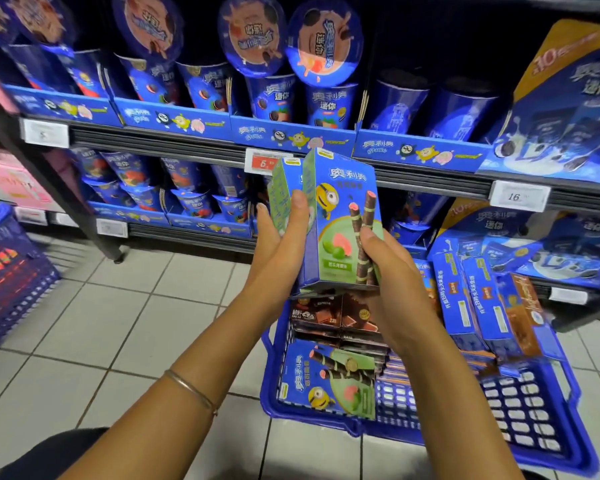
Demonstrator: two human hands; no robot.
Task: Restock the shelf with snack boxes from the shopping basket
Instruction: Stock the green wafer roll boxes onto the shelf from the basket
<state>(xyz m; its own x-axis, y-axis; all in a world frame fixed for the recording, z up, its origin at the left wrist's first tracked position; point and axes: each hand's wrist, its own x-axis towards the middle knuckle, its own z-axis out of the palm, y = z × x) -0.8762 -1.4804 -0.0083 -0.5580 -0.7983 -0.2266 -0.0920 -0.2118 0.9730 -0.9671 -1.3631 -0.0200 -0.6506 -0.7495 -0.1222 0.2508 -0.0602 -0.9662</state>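
Observation:
Both hands hold blue-and-green snack boxes upright above the blue shopping basket (548, 441). My left hand (284, 233) grips a narrow green-sided box (283, 188) with the thumb on its front. My right hand (381, 271) grips the larger box (340, 216) printed with a yellow cartoon figure and wafer rolls. The two boxes touch side by side. In the basket lie one more box of that kind (326, 382), brown chocolate boxes (329, 317) and blue boxes (471, 299) standing on edge. The shelf (430, 174) stands just behind the boxes.
Blue snack cups (274, 98) in display trays fill the upper shelf rows, with price tags (515, 195) on the rails. A second blue basket (7, 271) sits on the tiled floor at left. Large blue packs (565, 98) stand at right.

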